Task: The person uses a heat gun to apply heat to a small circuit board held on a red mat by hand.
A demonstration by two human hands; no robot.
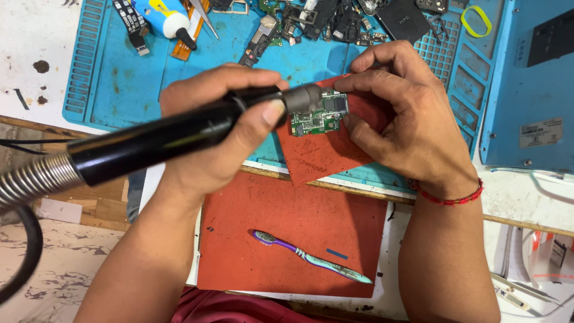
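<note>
My left hand (221,125) grips a black hot-air wand (173,134) with a coiled metal hose at its rear. The wand's grey metal nozzle (304,98) points at a small green circuit board (323,116). My right hand (406,113) pinches that board at its right edge and holds it over a small red mat (317,152). A red thread band circles my right wrist.
A blue work mat (119,78) carries phone parts, a white bottle (164,18) and a yellow ring (475,21). A blue device (532,90) stands at the right. Below, a larger red mat (287,221) holds a purple and teal toothbrush (311,257).
</note>
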